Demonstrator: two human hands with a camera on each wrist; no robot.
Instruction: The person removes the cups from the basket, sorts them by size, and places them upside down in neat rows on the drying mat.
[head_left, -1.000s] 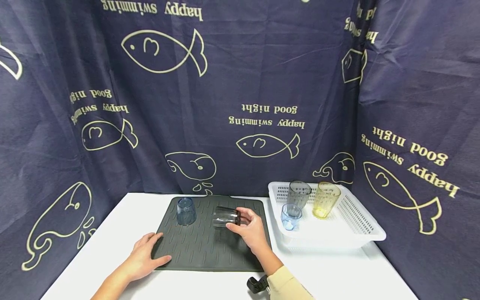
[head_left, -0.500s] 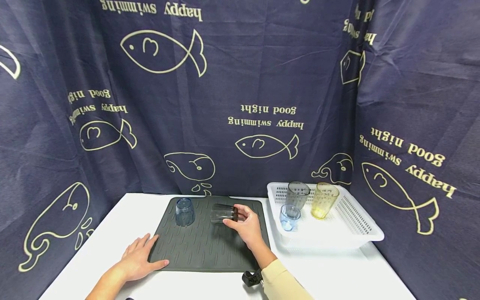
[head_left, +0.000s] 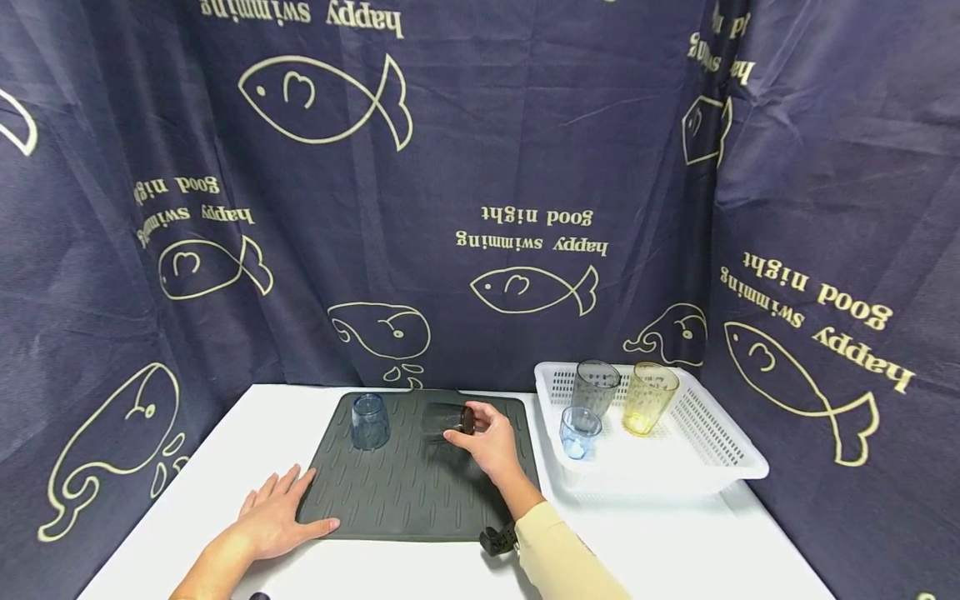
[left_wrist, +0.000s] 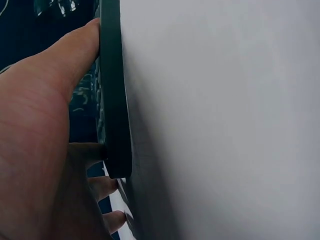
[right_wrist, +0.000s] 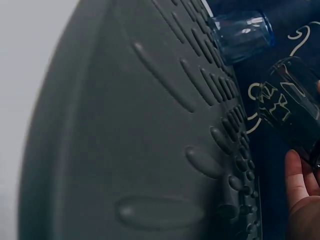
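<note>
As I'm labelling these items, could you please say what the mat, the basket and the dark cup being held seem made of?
Mat: probably rubber or silicone, matte, with molded ridges.
Basket: likely plastic, white and smooth, with perforated walls.
Dark cup: transparent, with glossy highlights; perhaps glass or clear plastic.

The drying mat [head_left: 397,496] looks matt, rubbery and ridged. The smoky tumbler [right_wrist: 291,102] looks glossy, the basket [head_left: 645,482] plastic.
</note>
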